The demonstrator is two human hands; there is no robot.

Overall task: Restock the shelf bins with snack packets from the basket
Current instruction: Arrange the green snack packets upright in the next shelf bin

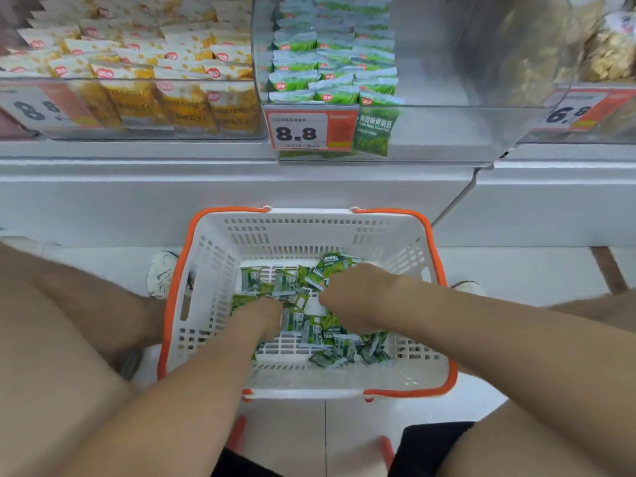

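We're looking down into the basket (303, 235) now: white slotted plastic with orange handles, sitting on the pale floor (516, 270) right against the shelf base. Scattered loose over its bottom are the green packets (309, 328), small and glossy, green with white and grey patches. They lie flat, tilted and overlapping in no order, thickest across the middle and the near right corner.

Both hands are down inside. The left hand (258, 315) comes in from the near left, back of the hand up, its fingertips buried among the packets at the left of the pile. We can't tell whether those fingers are spread or pinching anything. The right hand (354, 294) lies across from the right, knuckles up, fingers bent down out of sight, the thumb pointing towards the left hand. A couple of packets stand up just past its knuckles, touching it, but we can't see whether it has closed on them.

Up above, the middle bin (430, 125) of clear plastic holds neat rows of shelved packets (303, 63) on its left side, behind a price tag (297, 130) reading 8.8. Yellow packets (155, 63) fill the bin to the left. A white shoe (161, 273) shows beside the basket's left wall.
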